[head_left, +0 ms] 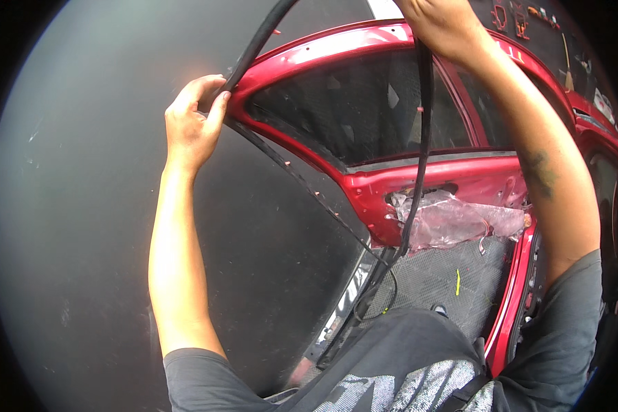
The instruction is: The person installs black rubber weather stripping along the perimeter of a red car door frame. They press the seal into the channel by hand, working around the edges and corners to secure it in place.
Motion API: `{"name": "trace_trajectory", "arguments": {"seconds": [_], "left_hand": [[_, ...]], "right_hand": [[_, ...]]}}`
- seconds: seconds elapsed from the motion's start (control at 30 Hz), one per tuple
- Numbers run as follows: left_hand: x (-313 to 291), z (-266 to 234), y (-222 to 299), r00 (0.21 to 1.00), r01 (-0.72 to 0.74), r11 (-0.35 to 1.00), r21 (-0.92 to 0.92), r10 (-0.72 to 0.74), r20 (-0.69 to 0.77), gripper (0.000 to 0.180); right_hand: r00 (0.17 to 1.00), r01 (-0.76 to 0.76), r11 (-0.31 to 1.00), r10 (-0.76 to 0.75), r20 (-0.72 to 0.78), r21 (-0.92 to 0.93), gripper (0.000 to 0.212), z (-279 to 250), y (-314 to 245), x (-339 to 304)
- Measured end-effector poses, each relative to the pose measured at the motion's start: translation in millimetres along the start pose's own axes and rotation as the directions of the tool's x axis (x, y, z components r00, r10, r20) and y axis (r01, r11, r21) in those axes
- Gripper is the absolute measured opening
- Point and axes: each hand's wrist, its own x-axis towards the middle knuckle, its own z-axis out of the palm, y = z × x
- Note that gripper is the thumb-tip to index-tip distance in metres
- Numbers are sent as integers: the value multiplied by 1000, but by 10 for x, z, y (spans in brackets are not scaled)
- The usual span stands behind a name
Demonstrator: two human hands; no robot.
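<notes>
A long black rubber door seal (424,123) with small pinkish clips along it loops in front of a red car door (309,58). My left hand (196,120) pinches the seal between thumb and fingers at the door frame's left corner. One length rises from there past the top edge of the view; another slants down to the right. Raised at the top, my right hand (446,27) is closed around the seal, its fingers partly cut off by the picture edge. From under it the seal hangs across the dark door window (350,103) towards the floor.
Crumpled clear plastic sheeting (453,220) covers part of the door's inner panel. A yellow-green strip (458,281) lies on the textured grey floor (426,288). A dark wall (89,206) stands on the left. Tools hang at the far right, near a broom (568,72).
</notes>
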Motion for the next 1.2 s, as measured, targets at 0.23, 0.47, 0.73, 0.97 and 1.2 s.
{"name": "trace_trajectory", "arguments": {"seconds": [0.23, 0.47, 0.73, 0.97, 1.2], "left_hand": [[-3, 164, -57, 985, -61, 991, 115, 79, -153, 18], [99, 31, -45, 992, -129, 985, 112, 129, 6, 15], [222, -145, 75, 986, -100, 990, 96, 86, 141, 13], [125, -55, 40, 980, -192, 971, 139, 181, 86, 15], [2, 62, 34, 984, -177, 971, 160, 172, 44, 17]], "right_hand": [[977, 144, 974, -168, -129, -176, 55, 7, -22, 231], [994, 101, 967, -108, -15, -233, 54, -65, 250, 85], [942, -205, 966, 238, 236, -157, 65, -265, 153, 272], [933, -211, 974, 227, 280, -87, 65, -355, 101, 173], [929, -166, 967, 218, 299, -191, 65, -213, 473, -40]]}}
